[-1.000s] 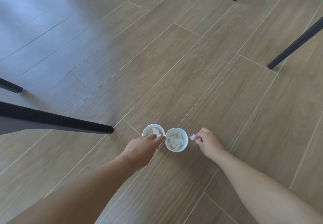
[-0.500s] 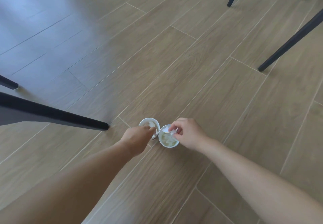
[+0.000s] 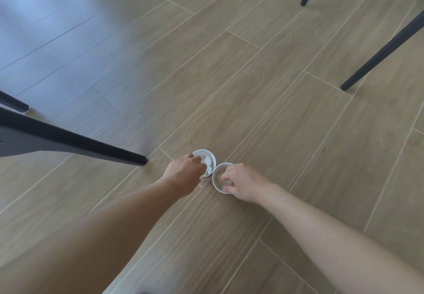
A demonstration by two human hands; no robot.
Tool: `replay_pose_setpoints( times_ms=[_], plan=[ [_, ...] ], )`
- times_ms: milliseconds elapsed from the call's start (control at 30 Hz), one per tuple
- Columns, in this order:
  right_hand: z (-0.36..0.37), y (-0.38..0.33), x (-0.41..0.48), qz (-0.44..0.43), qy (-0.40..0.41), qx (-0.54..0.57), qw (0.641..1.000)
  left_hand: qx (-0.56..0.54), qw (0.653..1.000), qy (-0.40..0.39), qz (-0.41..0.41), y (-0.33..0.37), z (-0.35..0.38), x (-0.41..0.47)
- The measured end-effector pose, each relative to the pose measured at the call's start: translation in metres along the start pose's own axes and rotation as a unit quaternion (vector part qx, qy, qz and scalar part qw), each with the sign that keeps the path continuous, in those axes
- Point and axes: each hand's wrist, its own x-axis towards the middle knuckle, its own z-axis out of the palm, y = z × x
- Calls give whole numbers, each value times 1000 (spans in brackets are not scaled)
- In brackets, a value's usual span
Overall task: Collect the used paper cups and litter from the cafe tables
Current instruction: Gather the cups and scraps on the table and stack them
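Two white paper cups stand side by side on the wood-look floor, both holding crumpled white paper. My left hand (image 3: 183, 174) grips the near rim of the left cup (image 3: 207, 156), fingers reaching into its mouth. My right hand (image 3: 241, 182) is closed over the right cup (image 3: 218, 174), fingers curled on its rim and pinching a small pale scrap just inside. The right cup's far side is partly hidden by that hand.
A black chair leg (image 3: 96, 149) slants in from the left and ends on the floor close to the left cup. More black legs stand at the far left (image 3: 16, 105) and upper right (image 3: 380, 52). Floor planks stretch ahead.
My right hand carried the scrap from the floor on the right over to the right cup and now sits on its rim. My left hand closed further on the left cup.
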Motion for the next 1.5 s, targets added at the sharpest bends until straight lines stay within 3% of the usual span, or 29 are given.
replay_pose_setpoints(
  times_ms=[233,467,933,1200,1500],
  plan=[
    [2,-1,-6,-25,26,-26,999,24,1000,7,10,7,3,4],
    [7,0,-9,-8,-17,-78,997,22,1000,-15,8,8,9,4],
    [-24,5,-12,59,85,-16,995,-6,1000,-4,6,17,-26,14],
    [-163,-47,-94,128,121,48,983,-76,997,27,11,47,-180,-52],
    [-400,-155,-296,190,259,146,935,-199,969,118,86,125,-474,-194]
  ],
)
